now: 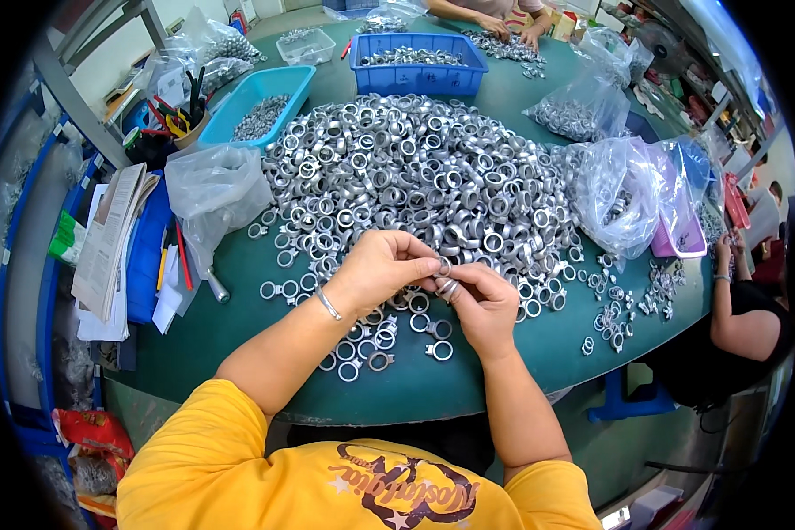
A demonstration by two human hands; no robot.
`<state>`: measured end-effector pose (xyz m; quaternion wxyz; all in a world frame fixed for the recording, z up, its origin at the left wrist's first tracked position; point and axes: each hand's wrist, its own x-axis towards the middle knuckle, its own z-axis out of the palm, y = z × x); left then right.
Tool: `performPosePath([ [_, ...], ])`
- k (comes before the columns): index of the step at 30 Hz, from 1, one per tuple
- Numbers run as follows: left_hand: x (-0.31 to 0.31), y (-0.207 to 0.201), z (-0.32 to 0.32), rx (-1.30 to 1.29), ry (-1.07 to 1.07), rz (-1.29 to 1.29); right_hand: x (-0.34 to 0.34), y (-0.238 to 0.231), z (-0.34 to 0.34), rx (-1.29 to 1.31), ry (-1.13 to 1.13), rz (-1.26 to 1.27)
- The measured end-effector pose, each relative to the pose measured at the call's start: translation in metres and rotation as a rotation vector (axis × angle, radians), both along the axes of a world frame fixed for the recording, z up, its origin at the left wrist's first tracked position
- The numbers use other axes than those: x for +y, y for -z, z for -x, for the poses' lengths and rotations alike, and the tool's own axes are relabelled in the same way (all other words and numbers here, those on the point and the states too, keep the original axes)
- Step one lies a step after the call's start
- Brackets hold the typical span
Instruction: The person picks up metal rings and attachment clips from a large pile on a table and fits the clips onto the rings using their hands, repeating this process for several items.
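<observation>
A large heap of grey metal ring clamps [415, 168] covers the middle of the table. At its near edge my left hand [382, 269] is closed, thumb and forefinger pinching a metal ring [444, 264]. My right hand [484, 307] meets it fingertip to fingertip and touches the same ring. More metal rings [448, 288] sit in the curled fingers of my right hand; their exact number is hard to make out. Loose ring clamps [349, 370] lie on the green tabletop [238, 371] below my hands. The undersides of both hands are hidden.
Blue bins [420, 79] and a turquoise tray [300, 84] of small metal parts stand behind the heap. Clear plastic bags [618, 190] and a purple basket [691, 240] are at the right. Papers [110, 243] and pens lie left. Co-workers [751, 322] sit at right and far side.
</observation>
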<state>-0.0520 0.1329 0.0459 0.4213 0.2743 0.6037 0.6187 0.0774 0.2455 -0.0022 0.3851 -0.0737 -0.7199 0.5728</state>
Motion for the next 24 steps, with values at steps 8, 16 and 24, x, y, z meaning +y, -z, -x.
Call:
performPosePath([
  [8, 0.0006, 0.0032, 0.003, -0.123, -0.016, 0.014, -0.0083, -0.0067, -0.0008, 0.044, -0.064, 0.402],
  [16, -0.0014, -0.003, -0.0015, -0.091, 0.059, 0.035, -0.0028, 0.0019, 0.0005, -0.023, 0.011, 0.361],
  [24, -0.0008, -0.0034, -0.0064, 0.086, 0.072, 0.011, -0.0017, -0.0014, 0.0011, 0.026, 0.011, 0.25],
])
